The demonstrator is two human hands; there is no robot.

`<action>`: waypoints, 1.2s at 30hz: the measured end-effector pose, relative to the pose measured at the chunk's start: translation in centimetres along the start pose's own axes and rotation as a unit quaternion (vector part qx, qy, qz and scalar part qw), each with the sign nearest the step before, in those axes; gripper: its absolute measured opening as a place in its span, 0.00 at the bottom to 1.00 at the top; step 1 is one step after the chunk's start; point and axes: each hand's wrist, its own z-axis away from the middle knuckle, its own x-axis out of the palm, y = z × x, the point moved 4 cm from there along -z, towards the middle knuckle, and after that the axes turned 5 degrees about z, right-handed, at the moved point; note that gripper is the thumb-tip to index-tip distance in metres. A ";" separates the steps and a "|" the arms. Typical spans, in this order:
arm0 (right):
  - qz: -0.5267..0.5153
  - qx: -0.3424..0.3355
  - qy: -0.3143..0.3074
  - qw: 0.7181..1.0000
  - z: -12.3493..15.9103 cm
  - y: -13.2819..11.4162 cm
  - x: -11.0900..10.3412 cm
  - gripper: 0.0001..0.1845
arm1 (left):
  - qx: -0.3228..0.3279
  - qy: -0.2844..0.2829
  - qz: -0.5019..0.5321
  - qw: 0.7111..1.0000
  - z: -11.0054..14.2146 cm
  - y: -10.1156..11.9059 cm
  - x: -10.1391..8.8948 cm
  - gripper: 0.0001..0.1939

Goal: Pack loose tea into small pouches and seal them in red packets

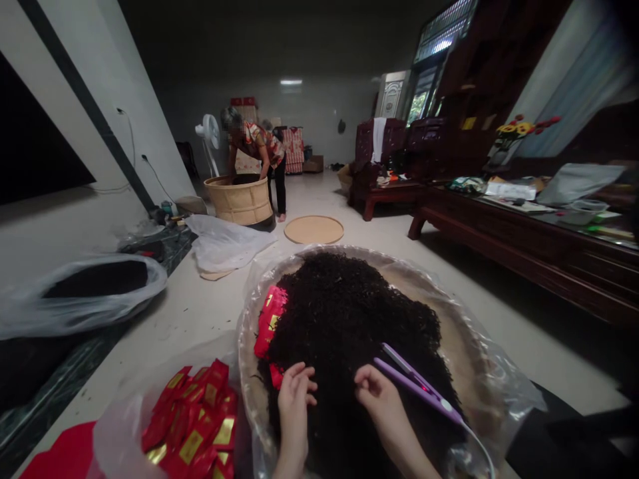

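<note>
My left hand [295, 394] hovers over the near part of a heap of dark loose tea leaves [344, 299], its fingers loosely bent and apart with nothing visible in them. Across from it, my right hand [378, 394] has its fingers curled in a pinch; whether anything is between them is hidden. Beside that hand a purple hair straightener [424, 389] rests on the leaves, jaws apart, a red light lit. Red packets with gold labels [271, 320] lie at the heap's left edge. The leaves fill a wide round basket lined with clear plastic [464, 326].
At lower left, a plastic bag holds several filled red packets [194, 419]. Another bag of dark leaves [100, 279] is behind it. Farther off, a person [259, 146] bends over a tall bamboo basket [239, 203]. A flat round tray [314, 229] lies on the floor; a wooden table [524, 233] stands right.
</note>
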 end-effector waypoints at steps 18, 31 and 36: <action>-0.412 0.070 -0.086 0.904 1.8 -2.2 0.3 0.23 | 0.138 0.024 -0.493 0.858 -11.6 2.5 -3.1 0.19; -0.006 -0.046 0.078 0.996 0.3 2.2 -3.2 0.12 | 0.060 0.034 -0.291 0.954 -12.3 3.2 -5.1 0.05; -0.034 -0.051 0.057 0.996 0.7 2.3 -3.2 0.18 | 0.010 0.016 -0.130 0.991 -11.4 3.9 -5.4 0.15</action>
